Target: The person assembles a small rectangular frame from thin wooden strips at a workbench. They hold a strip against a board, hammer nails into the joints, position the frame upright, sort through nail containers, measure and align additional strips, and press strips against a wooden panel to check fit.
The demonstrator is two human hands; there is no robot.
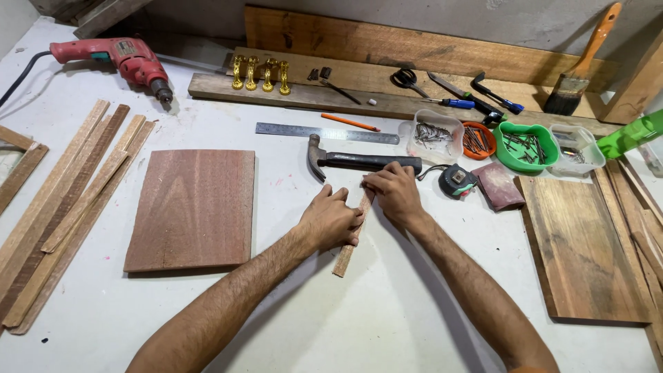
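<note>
A short narrow wooden strip [344, 257] lies on the white table [359, 318], running from near the hammer down towards me. My left hand [330, 220] rests on the strip's middle, fingers curled over it. My right hand [394, 190] presses on the strip's far end, just in front of a claw hammer [359, 161] with a black handle. The part of the strip under both hands is hidden.
A reddish board [193, 207] lies to the left, beside several long wooden strips [62, 207]. A red drill [117, 56], steel ruler [324, 132], orange pencil [349, 122], tape measure [456, 181], tubs of nails [528, 145], paintbrush [580, 62] and a plank [583, 249] surround the hands.
</note>
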